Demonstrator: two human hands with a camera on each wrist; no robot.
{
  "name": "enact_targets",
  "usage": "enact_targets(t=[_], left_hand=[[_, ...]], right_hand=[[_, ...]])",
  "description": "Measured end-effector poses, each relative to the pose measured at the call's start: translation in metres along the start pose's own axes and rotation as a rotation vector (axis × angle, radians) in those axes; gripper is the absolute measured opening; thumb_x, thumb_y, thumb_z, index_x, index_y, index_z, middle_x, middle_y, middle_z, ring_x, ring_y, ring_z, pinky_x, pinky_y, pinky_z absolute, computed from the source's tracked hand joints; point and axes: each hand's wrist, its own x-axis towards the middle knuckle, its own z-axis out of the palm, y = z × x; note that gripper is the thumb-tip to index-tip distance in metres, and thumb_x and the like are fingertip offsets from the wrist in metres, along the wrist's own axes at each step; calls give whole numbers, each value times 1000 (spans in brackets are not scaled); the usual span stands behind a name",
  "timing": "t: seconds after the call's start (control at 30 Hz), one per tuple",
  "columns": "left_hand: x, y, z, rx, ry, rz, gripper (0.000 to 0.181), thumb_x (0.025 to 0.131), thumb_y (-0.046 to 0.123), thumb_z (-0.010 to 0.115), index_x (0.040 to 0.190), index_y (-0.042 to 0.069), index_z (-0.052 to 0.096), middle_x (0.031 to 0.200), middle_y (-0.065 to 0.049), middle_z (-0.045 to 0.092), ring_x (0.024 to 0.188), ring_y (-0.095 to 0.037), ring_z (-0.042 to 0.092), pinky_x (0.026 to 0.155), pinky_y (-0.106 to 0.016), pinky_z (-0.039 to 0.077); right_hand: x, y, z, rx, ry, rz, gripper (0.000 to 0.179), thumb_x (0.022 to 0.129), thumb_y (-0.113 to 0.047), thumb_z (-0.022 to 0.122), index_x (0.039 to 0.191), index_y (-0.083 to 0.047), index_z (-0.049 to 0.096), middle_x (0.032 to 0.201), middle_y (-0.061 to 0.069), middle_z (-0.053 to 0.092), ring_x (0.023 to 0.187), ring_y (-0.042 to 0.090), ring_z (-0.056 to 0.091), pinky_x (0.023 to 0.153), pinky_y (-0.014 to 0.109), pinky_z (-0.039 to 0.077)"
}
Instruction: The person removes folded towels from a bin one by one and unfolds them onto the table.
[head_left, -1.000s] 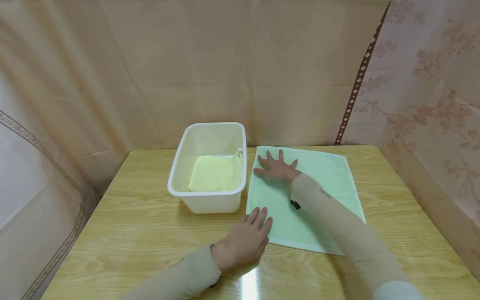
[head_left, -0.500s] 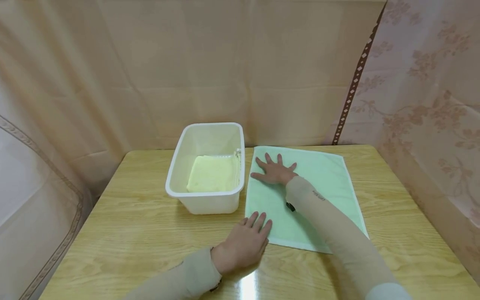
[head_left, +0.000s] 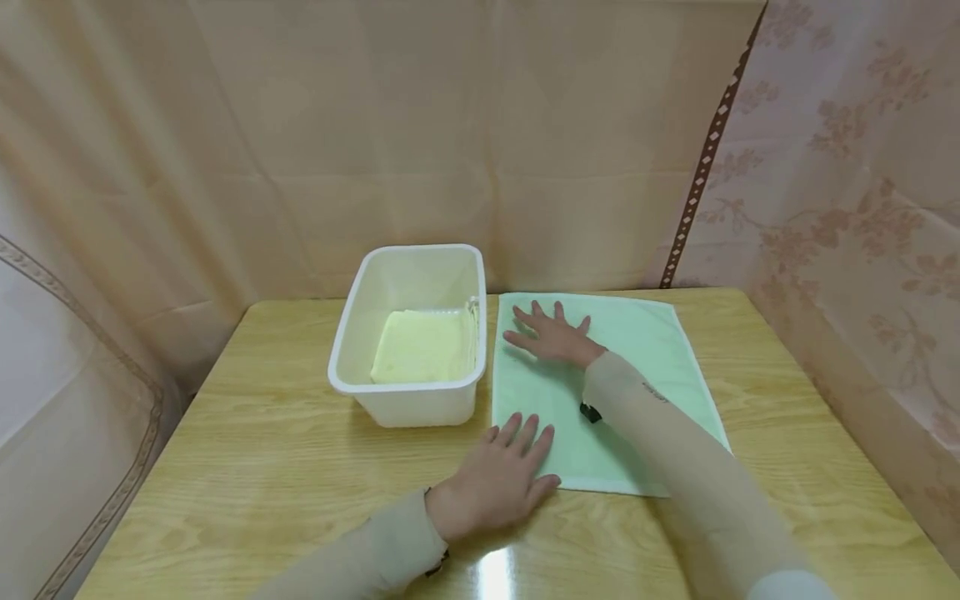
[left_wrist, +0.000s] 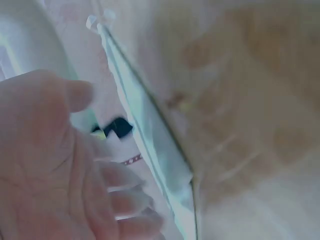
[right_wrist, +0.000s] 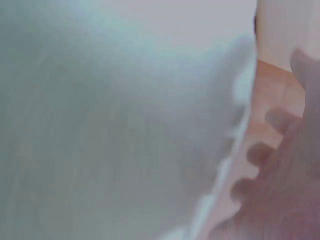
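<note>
A mint-green towel [head_left: 637,333] with a pale hem lies spread flat on the table, right of the white tub. My right hand [head_left: 553,338] is over its far left part with fingers splayed; no fold is gripped. By the near left corner is my left hand [head_left: 495,477], its fingers straight over the towel's edge and the thumb held out to the side. In the left wrist view the towel [left_wrist: 155,140] appears as a narrow strip beside the palm. The right wrist view shows the towel [right_wrist: 125,125] large, with the fingers at its right edge.
A white plastic tub [head_left: 423,408] stands left of the towel, close to its edge. Inside lies a folded pale-yellow cloth [head_left: 423,346]. The wooden table [head_left: 247,433] has a beige curtain [head_left: 375,125] behind it and a flowered curtain [head_left: 847,208] on the right.
The left thumb has spread out to the right and that hand's fingers have shifted slightly right. My right hand has moved a little farther up and right. The tub has stayed in place.
</note>
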Motion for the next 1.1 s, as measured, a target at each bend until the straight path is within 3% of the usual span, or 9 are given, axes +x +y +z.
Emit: enact_targets(t=[0.1,0.17,0.3,0.4,0.57,0.73,0.93,1.1], left_hand=[[6,-6,-5,-100,70,-23,78,105,64,21,164,14,13,168,-16,15,154,-35,12,118,-56,22],[11,-9,-7,-129,92,-36,87,101,72,22,165,15,9,168,-18,12,154,-36,8,119,-58,20],[23,-12,-9,-153,55,-69,96,96,79,27,164,13,11,168,-20,10,154,-38,5,119,-59,19],[37,-14,-7,-134,25,-101,93,98,74,32,164,11,14,167,-21,11,154,-38,7,119,-57,20],[57,-16,-6,-124,-7,-152,89,100,70,38,164,11,15,167,-20,10,154,-37,7,120,-56,19],[68,-19,-7,-107,-52,-197,94,97,73,40,164,12,16,168,-18,11,154,-35,9,120,-53,19],[72,-22,-5,-126,-116,-212,95,95,76,41,164,14,18,168,-16,15,154,-33,12,120,-51,19],[75,-23,-5,-113,-135,-208,93,95,77,39,163,16,22,168,-15,14,154,-32,11,121,-50,19]], right_hand=[[-20,6,-13,-43,73,21,83,96,-78,29,164,-32,16,170,12,-2,150,47,-16,99,83,-13],[-38,15,-20,-90,79,57,86,95,-80,28,164,-30,14,169,14,-7,148,46,-21,98,82,-16],[-73,34,-28,-156,28,143,98,90,-86,30,165,-27,9,167,22,-11,148,49,-21,97,81,-19],[-96,46,-24,-161,1,177,103,88,-86,35,165,-22,10,166,28,-7,147,55,-13,98,83,-14],[-124,62,-8,-157,-12,110,98,93,-79,41,164,-18,16,165,29,-2,148,56,-8,102,83,-6],[-136,77,1,-147,-15,21,92,96,-74,42,164,-17,19,166,27,0,149,54,-6,106,80,-1],[-135,91,5,-125,-71,29,93,95,-78,36,164,-20,16,167,24,0,149,54,-3,107,79,4],[-133,98,6,-113,-69,29,93,94,-79,37,165,-22,15,168,22,-1,149,53,-5,106,80,0]])
